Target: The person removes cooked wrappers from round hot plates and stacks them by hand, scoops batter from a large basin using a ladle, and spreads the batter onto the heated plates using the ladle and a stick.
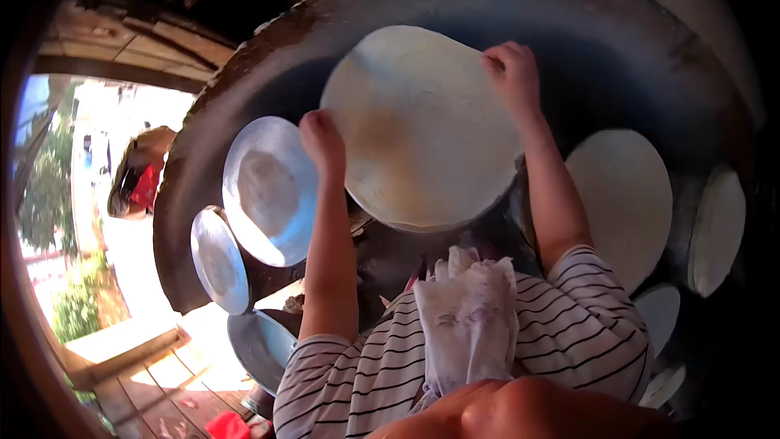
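Note:
A large, thin, pale round flatbread (422, 122) with a tan patch is in front of me, over a wide dark griddle (634, 57). My left hand (322, 145) is closed at its left edge, fingers pinched on the rim. At the upper right edge, my right hand (513, 75) grips it between curled fingers. The fingertips are partly hidden. Whether the flatbread touches the griddle beneath, I cannot tell.
Shiny metal discs (270, 189) line the left side, with a metal bowl (264, 349) below them. To the right stand more pale round sheets (621, 203), one nearly edge-on (717, 232). A white cloth (470, 317) hangs at my chest. Wooden planks (162, 382) lie lower left.

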A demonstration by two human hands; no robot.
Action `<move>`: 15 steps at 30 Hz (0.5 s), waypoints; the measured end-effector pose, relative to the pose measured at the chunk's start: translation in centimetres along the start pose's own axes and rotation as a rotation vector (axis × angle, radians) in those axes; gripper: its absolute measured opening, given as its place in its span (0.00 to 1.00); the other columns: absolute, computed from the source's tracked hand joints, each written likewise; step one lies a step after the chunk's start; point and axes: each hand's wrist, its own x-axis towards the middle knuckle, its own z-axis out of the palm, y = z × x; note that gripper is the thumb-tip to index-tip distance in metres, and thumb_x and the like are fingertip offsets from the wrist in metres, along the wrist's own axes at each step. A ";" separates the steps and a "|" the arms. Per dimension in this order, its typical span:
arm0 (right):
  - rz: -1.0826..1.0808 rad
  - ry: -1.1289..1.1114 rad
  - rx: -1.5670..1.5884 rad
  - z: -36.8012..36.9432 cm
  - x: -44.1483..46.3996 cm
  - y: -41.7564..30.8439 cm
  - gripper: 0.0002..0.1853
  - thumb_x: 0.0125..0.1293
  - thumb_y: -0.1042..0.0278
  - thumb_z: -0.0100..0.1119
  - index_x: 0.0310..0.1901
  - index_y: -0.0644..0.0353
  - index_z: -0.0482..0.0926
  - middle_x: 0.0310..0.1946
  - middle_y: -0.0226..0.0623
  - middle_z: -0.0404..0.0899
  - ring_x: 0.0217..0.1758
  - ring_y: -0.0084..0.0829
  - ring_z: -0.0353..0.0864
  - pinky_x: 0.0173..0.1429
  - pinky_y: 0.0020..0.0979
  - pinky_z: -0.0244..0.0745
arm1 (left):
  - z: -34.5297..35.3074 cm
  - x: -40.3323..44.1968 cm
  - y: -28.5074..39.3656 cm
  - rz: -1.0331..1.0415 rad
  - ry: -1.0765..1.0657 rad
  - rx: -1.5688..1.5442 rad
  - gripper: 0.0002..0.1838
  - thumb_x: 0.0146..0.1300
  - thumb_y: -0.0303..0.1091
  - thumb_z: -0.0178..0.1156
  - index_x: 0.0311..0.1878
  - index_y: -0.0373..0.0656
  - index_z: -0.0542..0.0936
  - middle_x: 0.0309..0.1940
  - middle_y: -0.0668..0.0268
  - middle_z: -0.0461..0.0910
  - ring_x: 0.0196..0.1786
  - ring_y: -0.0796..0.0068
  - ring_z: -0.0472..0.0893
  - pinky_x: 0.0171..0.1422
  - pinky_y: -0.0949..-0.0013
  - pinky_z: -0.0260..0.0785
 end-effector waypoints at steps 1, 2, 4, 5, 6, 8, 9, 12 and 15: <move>0.064 0.049 -0.083 -2.1 -0.9 0.4 0.04 0.50 0.75 0.63 0.26 0.56 0.78 0.29 0.37 0.78 0.42 0.38 0.77 0.46 0.36 0.71 | 2.0 1.3 1.8 0.077 -0.066 -0.056 0.12 0.67 0.39 0.52 0.40 0.40 0.79 0.42 0.56 0.82 0.47 0.59 0.79 0.54 0.62 0.70; -0.011 0.185 -0.075 0.2 0.8 -3.6 0.06 0.48 0.77 0.63 0.21 0.58 0.75 0.24 0.34 0.74 0.36 0.39 0.75 0.39 0.38 0.70 | 0.3 4.0 -1.1 0.137 0.138 -0.252 0.11 0.67 0.36 0.53 0.37 0.37 0.77 0.34 0.58 0.80 0.38 0.59 0.79 0.46 0.61 0.71; -0.167 0.378 0.092 -0.9 -0.2 -5.5 0.05 0.49 0.77 0.65 0.26 0.59 0.77 0.28 0.34 0.76 0.38 0.37 0.75 0.40 0.37 0.71 | -3.2 2.3 0.3 0.097 0.218 -0.364 0.11 0.68 0.34 0.54 0.38 0.34 0.75 0.35 0.56 0.79 0.37 0.63 0.77 0.45 0.63 0.70; -0.118 0.547 0.236 2.5 0.3 -8.9 0.06 0.49 0.78 0.66 0.28 0.60 0.78 0.29 0.34 0.76 0.38 0.36 0.75 0.42 0.36 0.72 | -11.5 8.4 -1.4 0.233 0.356 -0.299 0.11 0.69 0.34 0.52 0.40 0.34 0.76 0.36 0.55 0.78 0.38 0.63 0.77 0.46 0.63 0.70; -0.012 0.580 0.478 5.7 -1.3 -12.9 0.05 0.50 0.78 0.65 0.29 0.59 0.79 0.29 0.34 0.76 0.37 0.36 0.76 0.41 0.34 0.72 | -20.7 8.5 -2.9 0.312 0.448 -0.109 0.13 0.70 0.35 0.50 0.41 0.33 0.76 0.36 0.54 0.78 0.37 0.63 0.77 0.46 0.63 0.70; -0.054 0.748 0.597 2.7 -2.4 -14.5 0.04 0.53 0.77 0.65 0.30 0.60 0.79 0.29 0.34 0.75 0.36 0.34 0.77 0.39 0.31 0.73 | -23.5 10.5 -0.4 0.508 0.579 -0.108 0.12 0.70 0.34 0.49 0.41 0.33 0.75 0.35 0.57 0.77 0.36 0.65 0.76 0.44 0.66 0.70; -0.032 0.810 0.625 0.6 -4.7 -15.6 0.04 0.55 0.77 0.64 0.31 0.60 0.79 0.29 0.34 0.75 0.35 0.33 0.77 0.38 0.29 0.73 | -26.1 11.5 0.8 0.614 0.635 -0.285 0.10 0.70 0.33 0.50 0.40 0.35 0.74 0.35 0.58 0.76 0.36 0.68 0.75 0.43 0.66 0.71; 0.065 0.920 0.696 -2.8 -13.4 -14.7 0.03 0.57 0.74 0.64 0.32 0.60 0.79 0.29 0.34 0.77 0.33 0.32 0.79 0.36 0.28 0.74 | -28.0 6.6 8.7 0.723 0.535 -0.451 0.13 0.71 0.37 0.50 0.45 0.35 0.75 0.39 0.57 0.77 0.37 0.68 0.77 0.43 0.65 0.75; 0.421 0.806 0.960 -5.5 -22.5 -12.2 0.04 0.60 0.71 0.62 0.35 0.61 0.80 0.32 0.35 0.80 0.34 0.25 0.80 0.38 0.26 0.75 | -25.7 4.0 13.7 0.790 0.238 -0.322 0.19 0.67 0.40 0.56 0.55 0.39 0.75 0.49 0.56 0.79 0.48 0.64 0.81 0.49 0.65 0.77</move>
